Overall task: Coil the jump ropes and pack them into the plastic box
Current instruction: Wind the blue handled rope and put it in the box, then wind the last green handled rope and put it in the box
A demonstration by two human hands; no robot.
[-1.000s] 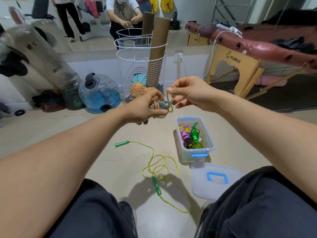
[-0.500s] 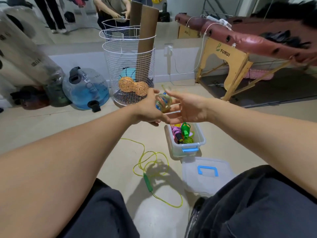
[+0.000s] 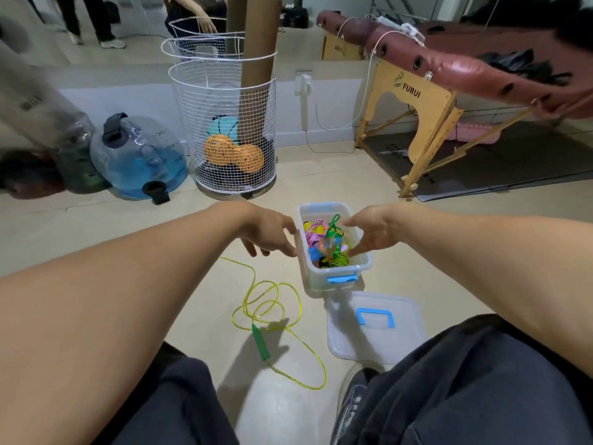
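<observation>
With both arms stretched low over the floor, I have my right hand (image 3: 373, 234) above the plastic box (image 3: 333, 282), fingers spread and loose, fingertips reaching down toward the bundle in there; whether they touch it I can't tell, but nothing is pinched. My left hand (image 3: 268, 232) hovers just beside the box's left wall, fingers relaxed and pointing down, holding nothing. Inside the box sit several coiled ropes, pink, green, yellow-green and a blurred blue-handled coil (image 3: 327, 248) on top, so most of the packing looks done. What's left, I judge, is the yellow jump rope (image 3: 272, 303) sprawled loose on the floor to the left of the box, green handle (image 3: 260, 342) near my knee, not yet coiled. The lid (image 3: 373, 329) lies off, just in front of the box, waiting.
</observation>
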